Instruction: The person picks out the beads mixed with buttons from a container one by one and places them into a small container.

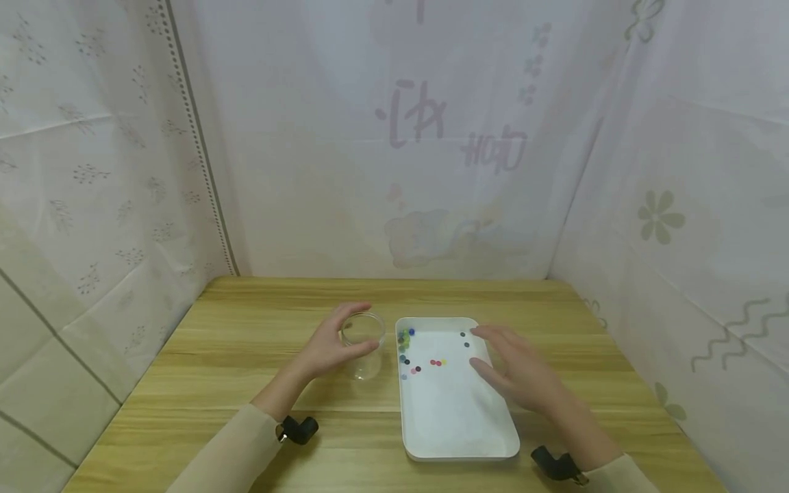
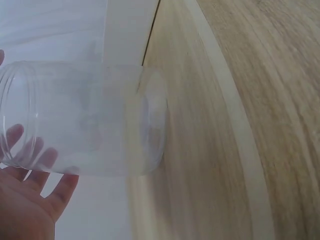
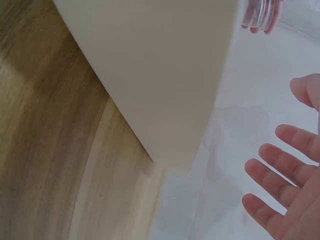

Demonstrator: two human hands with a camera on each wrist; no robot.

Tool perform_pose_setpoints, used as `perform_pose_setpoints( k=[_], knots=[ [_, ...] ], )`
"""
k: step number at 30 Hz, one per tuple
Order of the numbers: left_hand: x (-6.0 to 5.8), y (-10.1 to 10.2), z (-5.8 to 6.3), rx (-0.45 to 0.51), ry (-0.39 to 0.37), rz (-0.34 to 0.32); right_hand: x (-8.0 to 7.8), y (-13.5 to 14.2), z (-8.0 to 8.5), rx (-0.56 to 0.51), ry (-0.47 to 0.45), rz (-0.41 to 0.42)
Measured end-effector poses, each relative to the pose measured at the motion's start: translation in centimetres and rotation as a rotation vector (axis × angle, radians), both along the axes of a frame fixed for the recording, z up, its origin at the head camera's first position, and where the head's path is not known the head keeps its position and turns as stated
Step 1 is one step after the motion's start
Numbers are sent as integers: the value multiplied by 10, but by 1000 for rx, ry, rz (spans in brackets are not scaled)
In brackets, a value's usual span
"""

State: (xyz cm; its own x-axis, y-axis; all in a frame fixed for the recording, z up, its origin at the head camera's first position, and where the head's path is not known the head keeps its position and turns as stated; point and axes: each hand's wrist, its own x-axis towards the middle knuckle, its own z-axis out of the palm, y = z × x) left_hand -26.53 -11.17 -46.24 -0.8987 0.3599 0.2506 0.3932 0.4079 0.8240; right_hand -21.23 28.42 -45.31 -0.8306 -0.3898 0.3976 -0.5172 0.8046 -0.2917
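Head view shows my left hand curled around the clear jar near its rim; the jar stands upright on the counter, about ten o'clock from the white tray, and I think this grip keeps it from tipping. My right hand hovers between two and three o'clock of the tray, fingers spread, gripping nothing. Small coloured beads lie mostly toward ten o'clock inside the tray, whose raised walls probably stop them rolling away.

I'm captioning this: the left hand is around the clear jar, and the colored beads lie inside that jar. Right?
Not quite: the head view shows the colored beads in the white tray. The left hand is around the clear jar.
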Motion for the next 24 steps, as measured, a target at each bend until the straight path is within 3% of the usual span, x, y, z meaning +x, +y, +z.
perform_pose_setpoints(
  k=[16,24],
  knots=[
    [-8,5,-13,94,-20,-48,-2,-8,-3,6,-43,1],
    [-10,5,-18,143,-44,-52,-7,-8,-9,-73,-151,-34]
  ],
)
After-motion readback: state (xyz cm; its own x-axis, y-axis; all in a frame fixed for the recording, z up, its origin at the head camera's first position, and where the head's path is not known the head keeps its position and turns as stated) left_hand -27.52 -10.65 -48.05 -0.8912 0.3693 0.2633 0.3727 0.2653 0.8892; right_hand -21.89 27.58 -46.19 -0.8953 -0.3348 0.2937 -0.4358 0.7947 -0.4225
